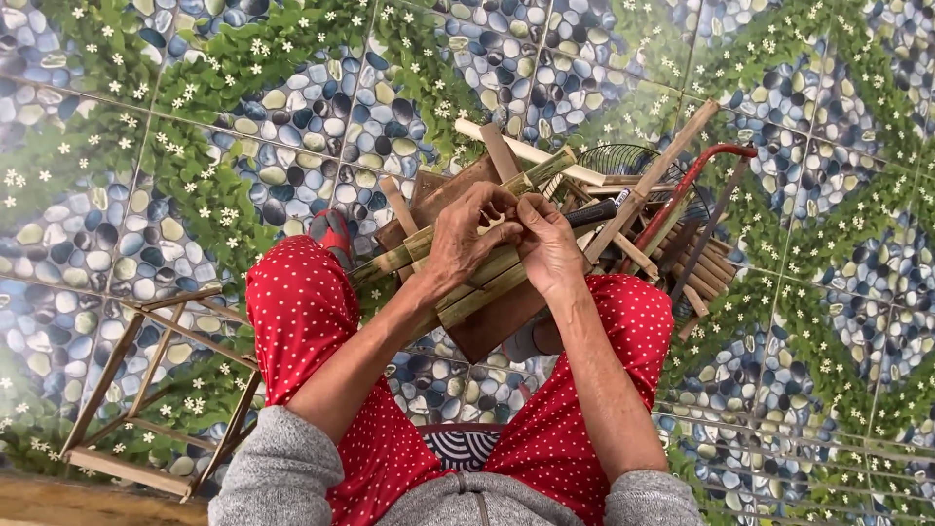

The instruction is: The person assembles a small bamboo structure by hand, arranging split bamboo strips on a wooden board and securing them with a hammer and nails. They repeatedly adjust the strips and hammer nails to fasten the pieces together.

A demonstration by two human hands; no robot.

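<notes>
From the head camera, the left hand point(466, 239) clasps a bundle of split bamboo strips point(467, 273) across the knees, above a wooden board point(497, 326). The right hand point(547, 244), grip clenched on a dark-handled knife point(596, 211), seems to be shaving a strip; steady support matters.

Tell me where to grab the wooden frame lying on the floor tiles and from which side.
Take the wooden frame by its thick bottom bar, the sturdiest piece, coming from above at the near edge. The thin slats look fragile and give poorer purchase. It lies by the left knee, apart from the left hand, which is busy on the bamboo strips.
</notes>
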